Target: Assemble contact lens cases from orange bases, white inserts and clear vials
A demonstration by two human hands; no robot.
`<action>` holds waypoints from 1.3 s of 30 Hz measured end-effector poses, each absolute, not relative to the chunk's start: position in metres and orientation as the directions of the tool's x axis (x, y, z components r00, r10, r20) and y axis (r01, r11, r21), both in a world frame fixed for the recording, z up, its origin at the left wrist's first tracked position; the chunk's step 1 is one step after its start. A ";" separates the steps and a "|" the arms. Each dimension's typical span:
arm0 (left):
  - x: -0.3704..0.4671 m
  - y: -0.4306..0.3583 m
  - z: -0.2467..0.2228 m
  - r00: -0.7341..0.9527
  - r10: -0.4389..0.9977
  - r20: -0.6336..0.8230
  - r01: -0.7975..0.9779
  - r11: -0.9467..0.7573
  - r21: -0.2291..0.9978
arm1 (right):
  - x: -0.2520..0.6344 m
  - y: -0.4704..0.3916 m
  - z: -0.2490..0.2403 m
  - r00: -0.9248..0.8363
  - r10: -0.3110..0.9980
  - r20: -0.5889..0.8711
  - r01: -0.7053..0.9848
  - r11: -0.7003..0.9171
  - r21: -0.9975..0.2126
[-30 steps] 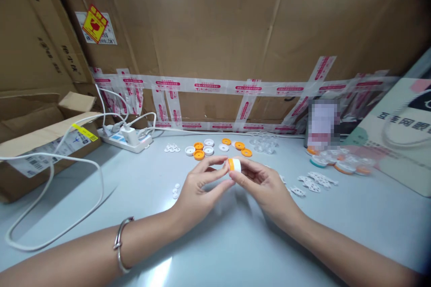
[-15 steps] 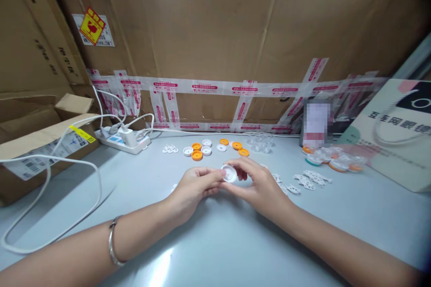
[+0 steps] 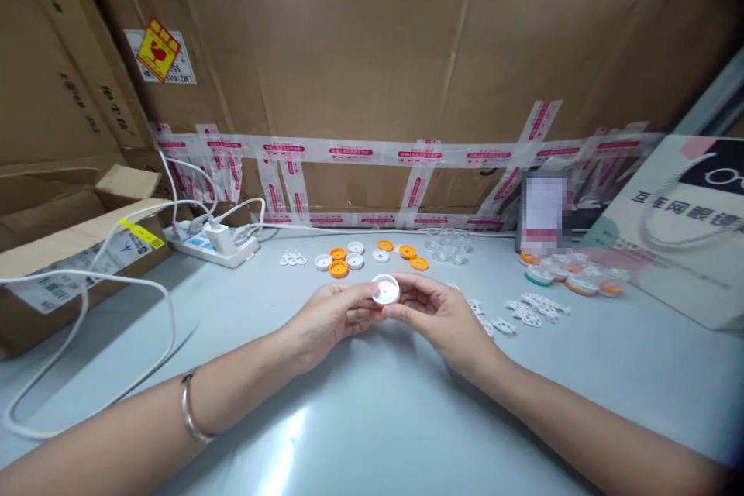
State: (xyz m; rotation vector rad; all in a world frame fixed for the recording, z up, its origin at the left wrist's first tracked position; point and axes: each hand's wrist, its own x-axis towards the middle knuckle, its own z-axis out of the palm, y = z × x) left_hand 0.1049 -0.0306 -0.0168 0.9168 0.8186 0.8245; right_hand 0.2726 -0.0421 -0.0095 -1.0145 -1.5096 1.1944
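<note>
A round white plastic cap (image 3: 386, 291) with a raised rim is held up over the table, its hollow side facing me. My left hand (image 3: 334, 319) pinches its left edge, the thumb lying on the rim. On the other side, my right hand (image 3: 445, 314) is closed on the right and lower edge. Just beyond the hands stand orange caps (image 3: 339, 269) and white caps (image 3: 323, 263) of the same round shape. Flat orange rings (image 3: 419, 264) and a white disc (image 3: 380, 256) lie to their right. White lattice pieces (image 3: 526, 312) are spread right of my right hand.
Small white parts (image 3: 292, 257) lie at the back left, near a power strip (image 3: 232, 254) with cables. Clear plastic pieces (image 3: 447, 248) and capped clear containers (image 3: 581, 275) are on the right. An open cardboard box (image 3: 87, 271) stands left, a printed board (image 3: 668, 248) right.
The white cap has moved slightly left and up, and turned to face me more squarely. My right fingers have closed in around its edge.
</note>
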 end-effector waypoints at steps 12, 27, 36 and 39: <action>0.097 -0.031 -0.007 0.384 0.877 0.290 0.169 -0.375 0.911 | 0.274 -0.044 -0.006 -0.201 0.979 0.024 -0.032 0.018 -0.999; 0.096 -0.026 -0.010 0.398 0.881 0.255 0.162 -0.341 0.926 | 0.270 -0.051 -0.010 -0.125 0.992 -0.001 -0.174 -0.023 -0.985; 0.094 -0.023 -0.002 0.453 0.868 0.203 0.240 -0.338 0.910 | 0.270 -0.055 -0.015 -0.191 0.969 -0.156 -0.319 -0.212 -0.924; 0.094 -0.024 -0.002 0.452 0.849 0.274 0.323 -0.442 0.837 | 0.269 -0.055 -0.016 -0.240 0.947 -0.213 -0.433 -0.301 -0.850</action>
